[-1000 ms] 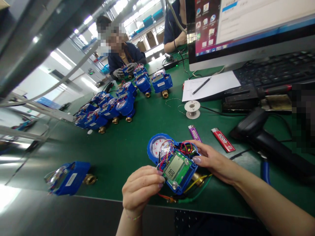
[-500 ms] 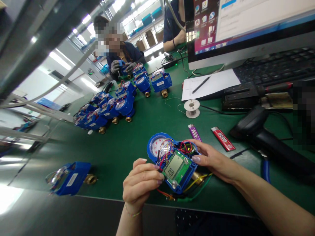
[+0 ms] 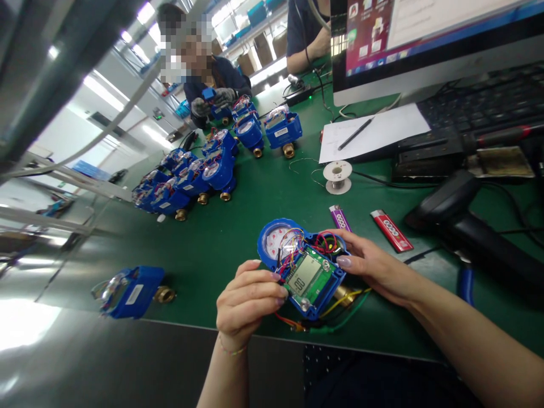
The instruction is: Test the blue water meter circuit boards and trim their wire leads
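Note:
In front of me is a blue water meter with its housing uncovered, showing a round dial and a bundle of thin coloured wires. A green circuit board with a small grey display sits in the housing. My left hand grips the housing's left side, its fingertips at the board's edge by the wires. Around the right side closes my right hand, thumb on the rim. A brass fitting shows below, partly behind yellow and green leads.
Several blue meters stand at the back left; a single meter lies near the front edge. Beyond my hands are a solder spool, two lighters, a barcode scanner, paper and a monitor. A gloved co-worker handles another meter.
The whole view has shifted slightly, so the table's things sit a little further right and higher. Both hands keep their hold on the water meter.

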`<state>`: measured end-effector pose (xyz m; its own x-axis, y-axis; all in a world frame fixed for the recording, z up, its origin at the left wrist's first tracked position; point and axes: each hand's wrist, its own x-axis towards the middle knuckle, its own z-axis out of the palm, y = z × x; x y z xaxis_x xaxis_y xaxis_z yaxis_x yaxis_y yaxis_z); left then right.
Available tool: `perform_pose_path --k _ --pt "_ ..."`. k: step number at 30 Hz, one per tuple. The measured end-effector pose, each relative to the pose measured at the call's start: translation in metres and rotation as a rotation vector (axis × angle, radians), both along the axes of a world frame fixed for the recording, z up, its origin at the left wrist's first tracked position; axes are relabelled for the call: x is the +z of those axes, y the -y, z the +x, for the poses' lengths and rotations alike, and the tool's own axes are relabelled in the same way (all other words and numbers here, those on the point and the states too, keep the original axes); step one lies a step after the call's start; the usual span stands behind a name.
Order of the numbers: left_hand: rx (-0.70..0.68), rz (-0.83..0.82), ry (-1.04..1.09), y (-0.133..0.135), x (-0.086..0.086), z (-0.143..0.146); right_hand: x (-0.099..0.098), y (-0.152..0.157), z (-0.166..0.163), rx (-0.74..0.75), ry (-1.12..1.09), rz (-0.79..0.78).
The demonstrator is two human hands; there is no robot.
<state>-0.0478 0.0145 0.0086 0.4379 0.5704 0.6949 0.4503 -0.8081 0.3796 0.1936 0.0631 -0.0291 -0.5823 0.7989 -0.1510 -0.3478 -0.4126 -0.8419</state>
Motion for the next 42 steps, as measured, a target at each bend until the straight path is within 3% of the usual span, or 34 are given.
perform_pose_path --k 12,28,42 --pt "-0.047 -0.032 0.098 0.002 -0.003 0.010 0.002 -0.005 0.002 0.056 -0.034 0.081" --pt "0.037 -0.025 0.092 0.011 -0.011 0.007 0.004 -0.005 -0.002 0.045 0.012 0.111" --pt "0.001 -0.046 0.022 0.006 -0.001 0.010 0.003 -0.005 -0.002 0.042 0.044 0.136"
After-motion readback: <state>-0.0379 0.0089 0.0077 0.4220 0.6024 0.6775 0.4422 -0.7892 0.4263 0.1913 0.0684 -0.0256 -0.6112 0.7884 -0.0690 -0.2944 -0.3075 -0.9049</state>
